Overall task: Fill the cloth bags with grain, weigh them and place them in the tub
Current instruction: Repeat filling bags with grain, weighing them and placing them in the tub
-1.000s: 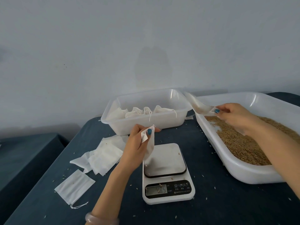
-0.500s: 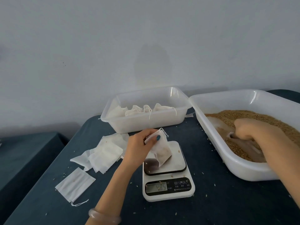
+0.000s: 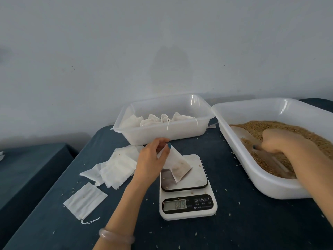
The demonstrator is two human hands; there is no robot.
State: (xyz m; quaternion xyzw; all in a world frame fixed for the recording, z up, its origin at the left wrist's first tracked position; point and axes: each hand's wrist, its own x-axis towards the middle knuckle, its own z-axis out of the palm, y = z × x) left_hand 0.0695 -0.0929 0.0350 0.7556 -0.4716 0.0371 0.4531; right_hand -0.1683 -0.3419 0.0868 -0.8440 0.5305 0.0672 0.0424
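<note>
Fingers of left hand pinch cloth bag; dark tablecloth, grey wall.

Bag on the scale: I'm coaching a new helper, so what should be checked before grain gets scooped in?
1. The bag rests on the scale, left hand pinching its top: ok.
2. Its mouth is open: cannot tell.
3. The right hand grips the scoop in the grain: ok.
4. The display is lit: ok.
5. Its reading is legible: not ok, blurred.
6. The tub has room: ok.
</note>
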